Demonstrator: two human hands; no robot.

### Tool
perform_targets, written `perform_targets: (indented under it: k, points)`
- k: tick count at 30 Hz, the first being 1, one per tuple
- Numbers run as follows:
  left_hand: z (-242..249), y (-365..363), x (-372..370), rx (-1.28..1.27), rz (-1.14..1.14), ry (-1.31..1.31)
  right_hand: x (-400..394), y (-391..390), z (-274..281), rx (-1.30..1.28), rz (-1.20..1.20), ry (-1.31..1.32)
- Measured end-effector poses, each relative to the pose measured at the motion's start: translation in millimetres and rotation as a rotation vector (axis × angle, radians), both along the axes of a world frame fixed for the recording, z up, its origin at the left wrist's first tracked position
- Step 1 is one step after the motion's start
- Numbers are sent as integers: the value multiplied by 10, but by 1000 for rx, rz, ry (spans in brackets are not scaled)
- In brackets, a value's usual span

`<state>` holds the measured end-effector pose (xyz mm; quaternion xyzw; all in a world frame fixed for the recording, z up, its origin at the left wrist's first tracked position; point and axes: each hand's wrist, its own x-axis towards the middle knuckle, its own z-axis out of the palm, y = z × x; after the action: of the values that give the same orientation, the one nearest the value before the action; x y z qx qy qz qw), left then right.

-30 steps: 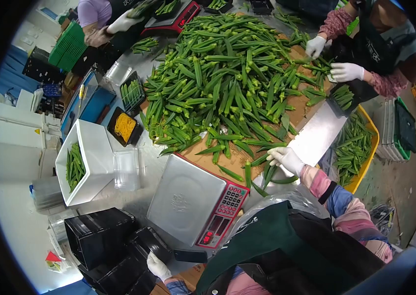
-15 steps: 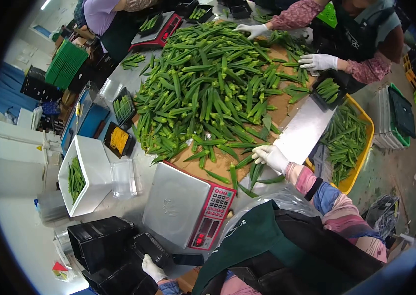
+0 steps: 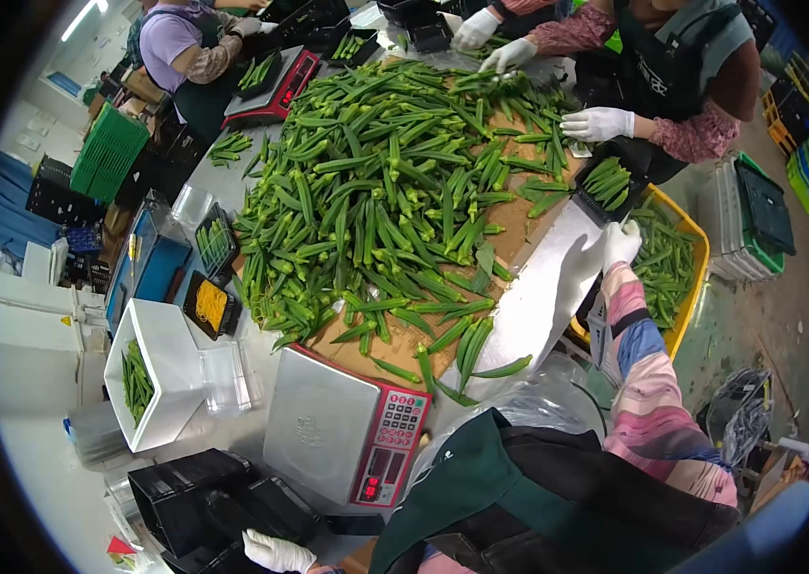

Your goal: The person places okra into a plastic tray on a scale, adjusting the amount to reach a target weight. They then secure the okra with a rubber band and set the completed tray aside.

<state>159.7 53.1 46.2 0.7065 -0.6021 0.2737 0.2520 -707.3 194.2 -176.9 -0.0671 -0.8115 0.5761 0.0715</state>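
Observation:
My right hand (image 3: 621, 245), white-gloved, reaches out to the near edge of a black tray of okra (image 3: 605, 186). Its fingertips are at the tray's corner, slightly apart, and I see no lift of the tray. Low on the left, my gloved left hand (image 3: 277, 552) has its fingers at the edge of a black tray (image 3: 275, 512), beside a stack of black trays (image 3: 185, 488). Between my arms lies a red and grey scale (image 3: 318, 421) with a bare pan. Beyond it spreads a large okra pile (image 3: 376, 191) on cardboard.
A yellow basket (image 3: 701, 263) of okra stands right of the table. Left are a white bin (image 3: 170, 383) with okra, a clear box (image 3: 228, 378) and a tray of yellow bands (image 3: 211, 304). Co-workers' gloved hands (image 3: 599, 122) work across the pile. A second scale (image 3: 295, 81) stands behind.
My right hand has moved from the loose okra near the scale out to the black tray of okra. My left hand has shifted slightly down and left. The view has shifted a little.

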Motion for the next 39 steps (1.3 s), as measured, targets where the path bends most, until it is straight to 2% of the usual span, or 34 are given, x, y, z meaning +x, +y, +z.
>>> perform_targets:
  k: [1,2,3,5,7,9,11,13,15,17,19,20,23,24,27,29,31,32,33,37,38,39]
  points:
    - [105,-70,-272,-3,-84,166,-6,-37,134,123,-136,15]
    - [70,-119,-402,9,-238,119,18,-80,260,249,-196,-25]
    - [32,-151,-630,62,-283,106,75,-154,448,372,-254,-63]
    - [-77,-186,-1043,290,-403,190,96,-244,616,422,-325,-105]
    - [-197,-206,-1194,436,-528,-63,169,-370,733,500,-307,69]
    - [-220,-166,-1365,425,-498,9,231,-501,720,452,-10,523]
    - [-168,-150,-1532,449,-519,71,572,-799,1040,299,432,530]
    - [-146,-171,-1627,565,-530,-5,889,-1175,900,91,648,402]
    - [-149,-185,-1657,654,-517,85,1129,-1535,818,18,706,220]
    - [45,-168,-1920,576,-528,159,1319,-1873,932,-39,708,66]
    - [152,-180,-2105,526,-547,215,1410,-2166,1056,53,809,-50]
    - [165,-201,-2151,512,-564,236,1456,-2279,1164,278,859,-122]
    - [198,-263,-2359,501,-615,355,1604,-2579,986,701,922,-65]
    - [213,-293,-2452,502,-634,404,1598,-2600,1009,696,918,-117]
    - [335,-357,-2778,541,-690,477,1421,-2520,653,-2,1005,-231]
    - [363,-411,-2986,595,-729,597,1393,-2208,1188,-149,1145,-578]
    - [376,-473,-3221,677,-758,712,1515,-1983,1380,-673,1172,-731]
    - [360,-488,-3378,762,-766,958,1543,-1895,1428,-731,1191,-786]
    - [398,-500,-3564,905,-718,1328,1555,-1802,1458,-790,1207,-841]
    - [264,-660,-4077,1275,-733,1660,1807,-1563,1516,-851,1282,-938]
    - [169,-671,-4179,1340,-797,1703,1879,-1534,1488,-736,1384,-899]
    - [90,-647,-4306,1352,-857,1657,1996,-1510,1703,-405,1464,-839]
